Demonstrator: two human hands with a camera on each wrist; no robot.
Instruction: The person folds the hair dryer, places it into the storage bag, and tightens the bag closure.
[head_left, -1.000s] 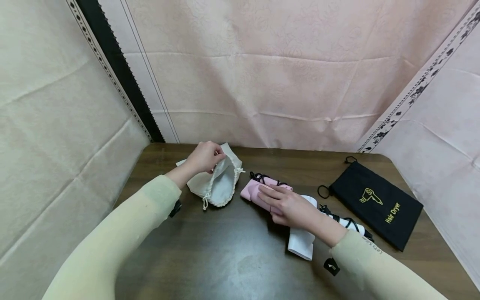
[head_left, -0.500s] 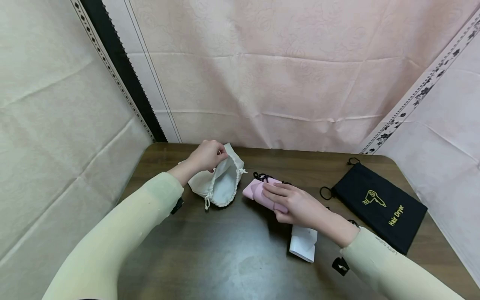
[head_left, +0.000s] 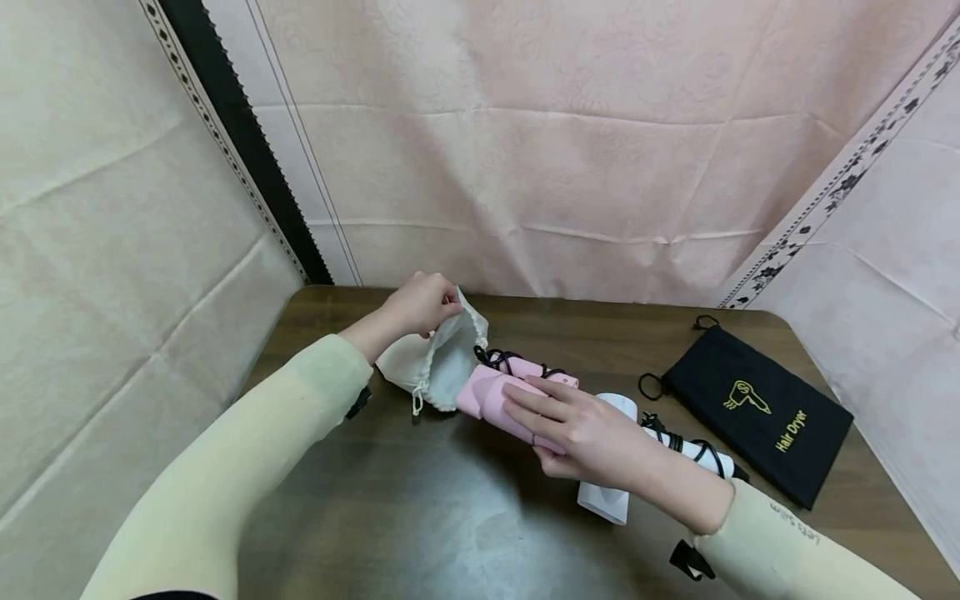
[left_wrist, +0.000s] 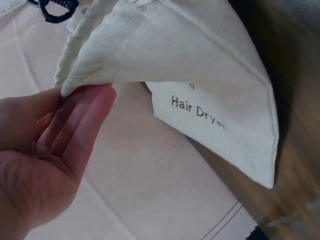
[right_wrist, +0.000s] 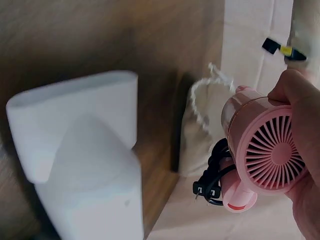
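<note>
The left hand [head_left: 423, 304] pinches the rim of the cream bag [head_left: 448, 365], thumb against fingers [left_wrist: 86, 127], its mouth gaping; the right hand [head_left: 600, 433] has its fingers wrapped round the pink hair dryer [head_left: 489, 400], held above the surface [head_left: 420, 525], 1 end at that mouth; the white hair dryer [head_left: 603, 503] and black bag [head_left: 750, 400] lie to the right

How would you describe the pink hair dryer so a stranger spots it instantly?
Start with the brown table, seen from the head view. Near its middle, between the cream bag at left and the white hair dryer at right, the right hand holds the pink hair dryer. Its pink body sets it apart from that white neighbour.
</note>
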